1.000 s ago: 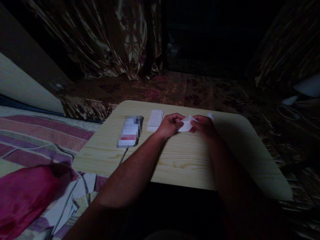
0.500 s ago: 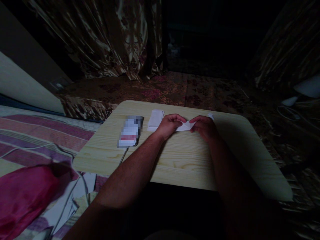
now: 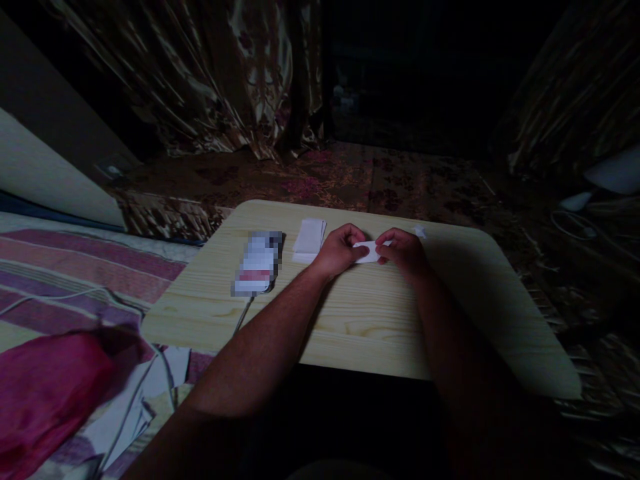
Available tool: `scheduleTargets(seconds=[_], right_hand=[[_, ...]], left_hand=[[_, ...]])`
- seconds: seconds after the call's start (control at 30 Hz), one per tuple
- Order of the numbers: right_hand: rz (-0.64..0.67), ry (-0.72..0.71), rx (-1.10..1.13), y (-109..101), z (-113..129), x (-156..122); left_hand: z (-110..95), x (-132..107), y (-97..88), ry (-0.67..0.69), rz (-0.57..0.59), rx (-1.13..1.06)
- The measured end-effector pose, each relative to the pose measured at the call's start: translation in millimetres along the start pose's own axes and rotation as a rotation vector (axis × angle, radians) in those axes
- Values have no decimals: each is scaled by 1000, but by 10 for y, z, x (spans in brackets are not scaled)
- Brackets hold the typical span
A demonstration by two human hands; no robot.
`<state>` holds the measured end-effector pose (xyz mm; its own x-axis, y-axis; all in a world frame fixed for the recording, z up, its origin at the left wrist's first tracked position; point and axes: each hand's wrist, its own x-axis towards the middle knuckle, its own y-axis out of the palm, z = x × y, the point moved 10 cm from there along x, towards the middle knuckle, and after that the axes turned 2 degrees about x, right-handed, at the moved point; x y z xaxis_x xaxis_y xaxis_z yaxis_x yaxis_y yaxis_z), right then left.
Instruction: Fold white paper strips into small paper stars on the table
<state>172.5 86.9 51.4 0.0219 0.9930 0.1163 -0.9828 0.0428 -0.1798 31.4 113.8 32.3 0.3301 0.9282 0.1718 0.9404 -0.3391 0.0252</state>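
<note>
I pinched the paper (image 3: 371,255) at both ends with my left grip (image 3: 341,250) and right grip (image 3: 404,251), maybe to stop it slipping.

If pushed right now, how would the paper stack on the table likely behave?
The stack would probably slide or spread, since its edges lie out of line. It looks like paper, so likely light. Lying flat, it seems unlikely to tip.
</note>
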Motion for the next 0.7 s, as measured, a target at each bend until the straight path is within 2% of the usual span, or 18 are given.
scheduleTargets(seconds=[0.43,0.7], right_hand=[[60,-62,-17,30,-68,56],[65,-65,-15,56,-65,39]], left_hand=[[88,10,-8,-49,0,54],[41,-17,-16,-37,0,178]])
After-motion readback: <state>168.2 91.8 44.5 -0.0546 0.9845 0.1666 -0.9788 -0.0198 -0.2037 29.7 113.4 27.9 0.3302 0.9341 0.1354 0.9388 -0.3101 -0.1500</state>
